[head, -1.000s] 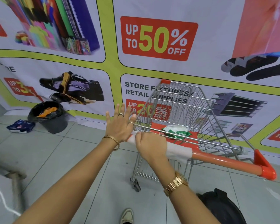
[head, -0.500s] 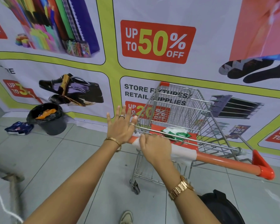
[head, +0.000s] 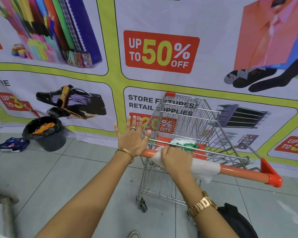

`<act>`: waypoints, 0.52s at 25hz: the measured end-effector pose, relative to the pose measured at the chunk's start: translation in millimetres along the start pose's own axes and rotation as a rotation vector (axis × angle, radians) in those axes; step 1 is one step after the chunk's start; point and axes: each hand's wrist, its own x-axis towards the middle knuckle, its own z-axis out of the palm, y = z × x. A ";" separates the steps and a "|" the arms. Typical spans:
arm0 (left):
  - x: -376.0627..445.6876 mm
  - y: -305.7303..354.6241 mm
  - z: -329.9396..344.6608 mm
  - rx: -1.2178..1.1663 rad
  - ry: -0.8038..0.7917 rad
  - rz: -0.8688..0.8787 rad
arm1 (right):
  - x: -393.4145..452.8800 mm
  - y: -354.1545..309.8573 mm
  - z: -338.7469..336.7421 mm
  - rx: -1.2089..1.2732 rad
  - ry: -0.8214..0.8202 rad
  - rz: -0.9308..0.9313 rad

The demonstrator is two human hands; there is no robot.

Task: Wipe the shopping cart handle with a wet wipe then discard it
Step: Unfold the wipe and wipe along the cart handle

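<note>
A wire shopping cart (head: 187,117) stands before me with its orange handle (head: 241,171) running from left to lower right. A white wet wipe (head: 205,166) is wrapped over the handle. My right hand (head: 176,160) presses down on the wipe, gripping it around the bar. At the handle's left end my left hand (head: 132,140) is flat, fingers spread, its palm against the end of the bar. A green and white wipes pack (head: 184,143) lies on the cart's child seat.
A black-lined bin (head: 45,133) with orange waste inside stands by the wall at left, a blue wrapper (head: 13,144) beside it. A printed sale banner (head: 162,52) covers the wall. A black bag (head: 237,222) sits on the tiled floor at my feet.
My right hand has slid the wipe to the right along the handle, which uncovers orange bar at the left end. My left hand stays at the left end.
</note>
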 end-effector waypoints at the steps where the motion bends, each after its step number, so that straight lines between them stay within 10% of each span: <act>1: -0.3 2.1 0.3 0.005 0.000 0.005 | -0.2 -3.2 -3.6 -0.031 -0.017 -0.042; 13: -4.1 6.1 3.6 0.099 -0.007 0.027 | -5.0 22.4 0.7 0.133 0.016 0.186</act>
